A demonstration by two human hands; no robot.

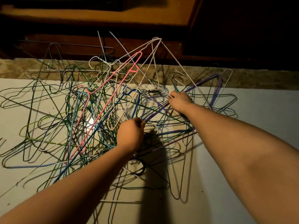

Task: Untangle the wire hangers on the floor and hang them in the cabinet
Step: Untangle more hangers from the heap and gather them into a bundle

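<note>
Floor (252,126) under tangled hangers (97,104) by cabinet (145,50); left grip (130,136) pinches wire (146,121), right grip (178,101) clasps white hanger (178,62).

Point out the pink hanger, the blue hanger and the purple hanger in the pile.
pink hanger (114,94): head view, long straight side.
blue hanger (133,90): head view, upper bend.
purple hanger (202,82): head view, upper bar.

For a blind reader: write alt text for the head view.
A tangled pile of coloured wire hangers covers the floor. The left hand and right hand each grip wires; white hangers stick up before a wooden cabinet.
</note>
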